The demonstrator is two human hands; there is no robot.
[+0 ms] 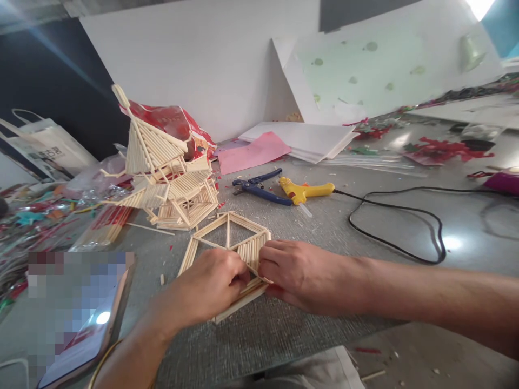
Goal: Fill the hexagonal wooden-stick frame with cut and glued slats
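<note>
A flat hexagonal frame of thin wooden sticks lies on the grey table before me, one of its sections filled with parallel sticks. My left hand bends over its near left part, fingers closed and pinching; whatever they pinch is hidden. Against the right corner of the frame, my right hand has its fingers closed on the edge. Behind the frame, to the left, stands a tiered pagoda model built of the same sticks. A yellow glue gun and blue-handled pliers lie beyond my hands.
A black cable loops across the table at right. A tablet with a blurred screen lies at near left, by a bundle of sticks. Pink paper, white boards and red scraps sit farther back.
</note>
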